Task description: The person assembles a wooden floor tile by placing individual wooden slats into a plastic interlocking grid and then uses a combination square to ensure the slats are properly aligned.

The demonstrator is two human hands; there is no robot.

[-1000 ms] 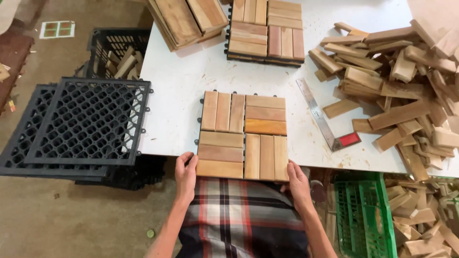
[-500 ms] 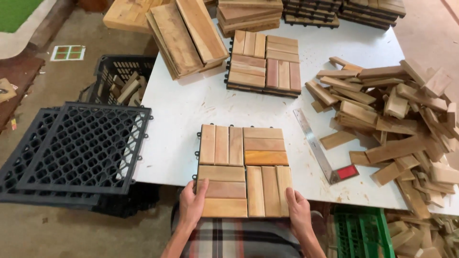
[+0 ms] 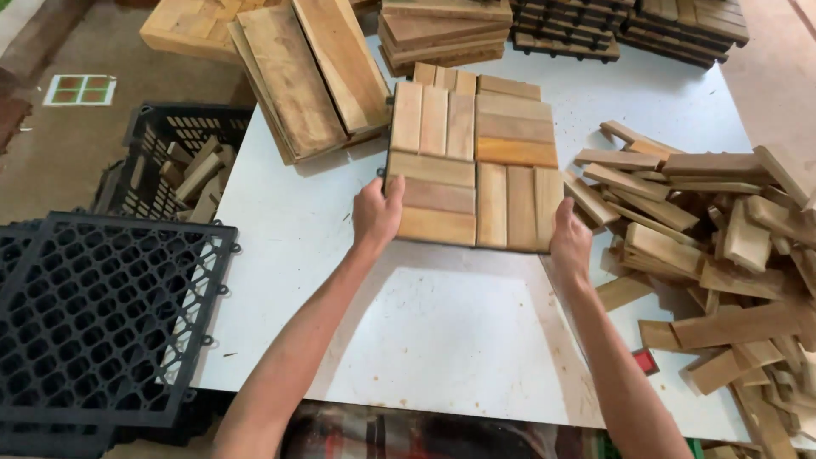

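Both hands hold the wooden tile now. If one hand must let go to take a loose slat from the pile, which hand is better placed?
Probably the right hand. It grips the right edge of the wooden tile, and the pile of loose slats lies just beside it. The left hand holds the opposite edge, away from the pile.

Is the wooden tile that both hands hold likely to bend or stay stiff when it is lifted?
The wooden tile probably stays stiff: its slats look thick and closely joined. The left hand and right hand grip opposite corners, so it may be fairly heavy. Being flat and square, it should slide, not roll.
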